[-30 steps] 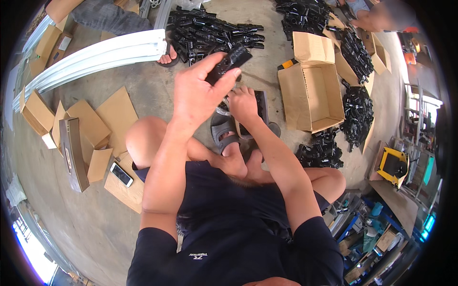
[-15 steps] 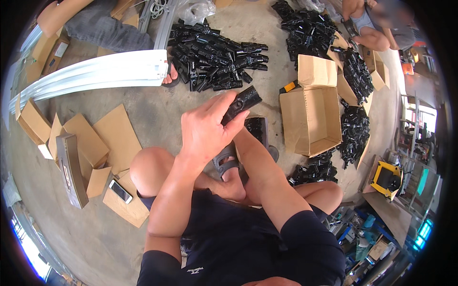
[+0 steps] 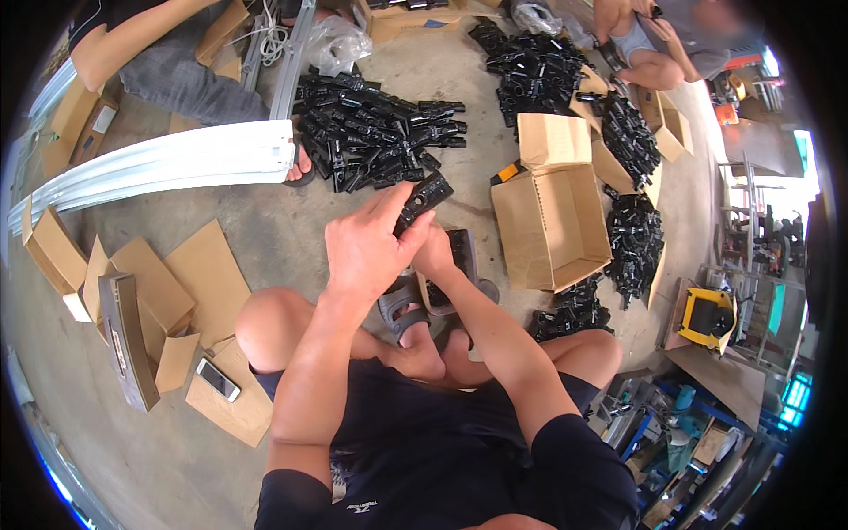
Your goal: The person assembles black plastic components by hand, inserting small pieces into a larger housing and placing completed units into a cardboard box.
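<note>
My left hand (image 3: pixel 362 243) is closed around a black tubular metal joint (image 3: pixel 424 201), with a round hole in its side. The joint is tilted, its far end pointing up and to the right. Close behind and below it is my right hand (image 3: pixel 433 251), its fingers mostly hidden by the left hand and the joint. Just beneath my right wrist, a small dark container (image 3: pixel 461 247) of little black pieces stands beside my grey sandal (image 3: pixel 402 305). Beyond my hands lies a heap of similar black joints (image 3: pixel 380 132).
An open cardboard box (image 3: pixel 521 234) stands right of my hands, a yellow-and-black tool (image 3: pixel 506 172) beside it. More black joints (image 3: pixel 636 247) lie further right. White metal profiles (image 3: pixel 168 159), flattened cardboard (image 3: pixel 208 278) and a phone (image 3: pixel 218 380) are at left. Two people sit at the far side.
My right hand has come up from below to the joint held in my left hand. The left hand and joint have shifted slightly left and down in view, and the whole view has turned a little.
</note>
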Tool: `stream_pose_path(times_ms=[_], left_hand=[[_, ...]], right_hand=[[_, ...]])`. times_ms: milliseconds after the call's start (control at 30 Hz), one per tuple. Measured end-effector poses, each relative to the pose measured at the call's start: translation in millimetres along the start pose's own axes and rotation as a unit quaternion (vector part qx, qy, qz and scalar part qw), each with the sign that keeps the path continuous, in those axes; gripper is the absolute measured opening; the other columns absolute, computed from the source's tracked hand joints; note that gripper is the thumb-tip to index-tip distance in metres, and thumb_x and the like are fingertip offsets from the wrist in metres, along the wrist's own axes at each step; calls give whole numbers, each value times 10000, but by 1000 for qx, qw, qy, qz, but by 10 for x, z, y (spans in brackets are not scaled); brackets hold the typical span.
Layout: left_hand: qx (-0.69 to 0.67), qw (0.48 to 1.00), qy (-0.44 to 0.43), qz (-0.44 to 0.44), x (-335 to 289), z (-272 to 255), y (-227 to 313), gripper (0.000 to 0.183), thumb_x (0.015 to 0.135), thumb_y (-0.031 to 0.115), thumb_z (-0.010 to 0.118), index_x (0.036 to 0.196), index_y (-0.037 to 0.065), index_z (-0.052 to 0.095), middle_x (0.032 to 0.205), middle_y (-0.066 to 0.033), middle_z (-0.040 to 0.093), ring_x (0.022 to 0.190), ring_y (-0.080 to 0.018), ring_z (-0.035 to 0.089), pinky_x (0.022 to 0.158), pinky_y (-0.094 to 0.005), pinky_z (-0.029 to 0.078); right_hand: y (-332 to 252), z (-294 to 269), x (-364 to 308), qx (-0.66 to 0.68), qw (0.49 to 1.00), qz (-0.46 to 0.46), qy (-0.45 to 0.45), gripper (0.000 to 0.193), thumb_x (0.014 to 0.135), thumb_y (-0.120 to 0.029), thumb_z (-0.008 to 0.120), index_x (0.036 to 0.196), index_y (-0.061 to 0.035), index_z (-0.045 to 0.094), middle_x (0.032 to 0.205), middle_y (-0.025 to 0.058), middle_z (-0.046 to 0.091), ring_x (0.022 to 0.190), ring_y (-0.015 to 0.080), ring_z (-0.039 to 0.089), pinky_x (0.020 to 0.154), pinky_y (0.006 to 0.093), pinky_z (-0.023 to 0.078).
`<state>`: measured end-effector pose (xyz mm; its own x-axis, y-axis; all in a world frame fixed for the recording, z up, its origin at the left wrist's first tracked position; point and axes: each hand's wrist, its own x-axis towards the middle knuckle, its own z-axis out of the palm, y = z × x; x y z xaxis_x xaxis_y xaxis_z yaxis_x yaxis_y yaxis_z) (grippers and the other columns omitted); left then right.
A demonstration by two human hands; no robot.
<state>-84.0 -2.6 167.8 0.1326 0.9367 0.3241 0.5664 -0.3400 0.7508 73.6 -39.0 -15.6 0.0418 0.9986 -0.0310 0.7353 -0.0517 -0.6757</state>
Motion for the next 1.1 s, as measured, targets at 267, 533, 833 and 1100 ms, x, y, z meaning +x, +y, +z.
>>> stream_pose_path(times_ms=[267, 533, 833, 1100], left_hand=[[-82, 995, -23, -49, -67, -31, 193, 323, 831, 262, 808, 1080, 73, 723, 878, -127, 739, 753, -321, 718, 648, -381, 559], [-90, 994, -45, -38, -252, 46, 354, 392, 858, 195, 824, 1157, -32, 711, 820, -135, 735, 708, -98, 646, 661, -275, 535], [-50, 996, -63, -41, -234, 116, 271, 360, 828, 304, 812, 1099, 81, 733, 855, -151, 729, 746, -339, 708, 660, -409, 549], [-26, 997, -73, -22, -67, 116, 284, 367, 843, 201, 818, 1127, 0, 703, 872, -228, 708, 748, -351, 705, 681, -389, 552]], right_hand=[[307, -675, -840, 71, 984, 162, -21, 209, 880, -157, 688, 1015, -9, 749, 844, 195, 736, 802, 319, 729, 760, 399, 561], [573, -454, -962, 86, 979, 184, -5, 199, 858, -172, 698, 974, -20, 753, 811, 189, 727, 756, 316, 720, 730, 402, 557], [950, 60, -735, -67, 989, 127, -21, 180, 882, -185, 653, 877, -23, 731, 847, 232, 731, 800, 369, 739, 724, 458, 583], [999, 318, -693, -286, 933, 89, -199, 291, 974, -145, 457, 1082, 11, 677, 992, 237, 738, 912, 360, 747, 775, 455, 606]])
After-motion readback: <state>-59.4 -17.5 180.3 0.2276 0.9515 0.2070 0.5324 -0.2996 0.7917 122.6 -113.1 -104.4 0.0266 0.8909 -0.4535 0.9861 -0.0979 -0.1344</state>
